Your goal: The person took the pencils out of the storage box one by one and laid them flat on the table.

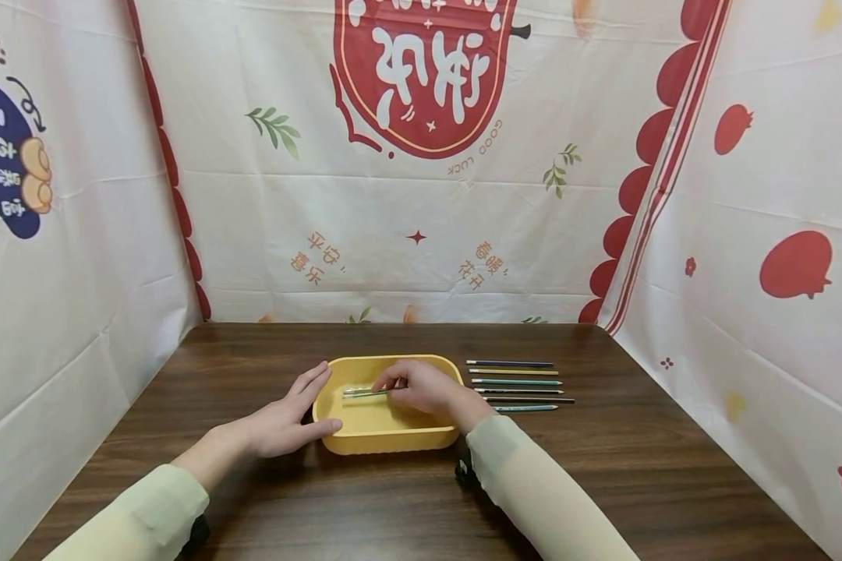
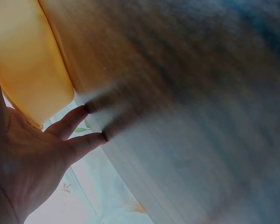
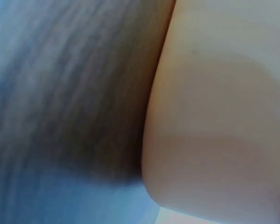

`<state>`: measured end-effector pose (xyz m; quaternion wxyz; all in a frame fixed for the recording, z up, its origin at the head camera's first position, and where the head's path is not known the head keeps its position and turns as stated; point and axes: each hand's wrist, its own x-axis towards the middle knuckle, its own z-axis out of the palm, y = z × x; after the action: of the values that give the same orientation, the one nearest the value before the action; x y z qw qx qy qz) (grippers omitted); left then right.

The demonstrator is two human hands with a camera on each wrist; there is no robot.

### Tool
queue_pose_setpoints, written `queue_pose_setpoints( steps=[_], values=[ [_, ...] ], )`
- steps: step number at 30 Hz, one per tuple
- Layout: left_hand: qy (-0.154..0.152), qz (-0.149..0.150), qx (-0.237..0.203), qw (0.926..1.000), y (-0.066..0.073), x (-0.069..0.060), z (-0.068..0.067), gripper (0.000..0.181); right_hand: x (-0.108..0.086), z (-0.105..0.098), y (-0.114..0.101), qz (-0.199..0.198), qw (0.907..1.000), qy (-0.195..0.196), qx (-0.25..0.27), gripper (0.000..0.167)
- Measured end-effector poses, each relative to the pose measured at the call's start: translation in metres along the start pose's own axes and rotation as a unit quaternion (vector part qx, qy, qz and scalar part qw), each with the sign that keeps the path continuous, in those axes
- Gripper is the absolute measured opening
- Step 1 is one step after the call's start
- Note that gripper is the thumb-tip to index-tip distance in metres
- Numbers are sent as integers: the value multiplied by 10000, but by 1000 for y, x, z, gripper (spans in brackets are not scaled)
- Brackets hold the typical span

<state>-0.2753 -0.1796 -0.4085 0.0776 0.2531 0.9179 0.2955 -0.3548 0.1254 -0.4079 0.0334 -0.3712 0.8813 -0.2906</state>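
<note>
A yellow oblong plastic basket [image 1: 393, 442] stands mid-table in the head view. My left hand [image 1: 281, 425] rests against its left end, fingers spread and thumb at the near rim; the left wrist view also shows this hand [image 2: 32, 158] beside the basket [image 2: 34, 60]. Inside the basket, the curled fingers of my right hand [image 1: 421, 386] pinch a light green pencil [image 1: 365, 395]. Its right part is hidden by the hand. Another pencil [image 1: 356, 389] lies close behind it. The right wrist view shows only the basket's outer wall [image 3: 210, 116] and blurred table.
Right of the basket lie several pencils in a row, roughly parallel, among them a dark blue pencil [image 1: 510, 363], a yellow pencil [image 1: 514, 372] and a black pencil [image 1: 533, 400]. Printed cloth walls [image 1: 407, 210] enclose the brown wooden table [image 1: 351, 514] at the back and sides.
</note>
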Motion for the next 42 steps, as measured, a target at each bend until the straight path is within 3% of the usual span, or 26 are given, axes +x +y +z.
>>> queue_pose_setpoints(
  steps=[7, 19, 26, 42],
  values=[
    [20, 77, 2, 10000, 2, 0, -1, 100, 0, -4, -4, 254, 9993, 174, 214, 25],
    [1, 71, -9, 10000, 1, 0, 0, 100, -11, -33, -16, -106, 9991, 385, -156, 29],
    [34, 72, 76, 9999, 1, 0, 0, 100, -32, -57, -18, -26, 9986, 424, -303, 31],
    [106, 83, 102, 9999, 0, 0, 1, 99, -94, -98, 8, 233, 9952, 849, -425, 28]
  ],
)
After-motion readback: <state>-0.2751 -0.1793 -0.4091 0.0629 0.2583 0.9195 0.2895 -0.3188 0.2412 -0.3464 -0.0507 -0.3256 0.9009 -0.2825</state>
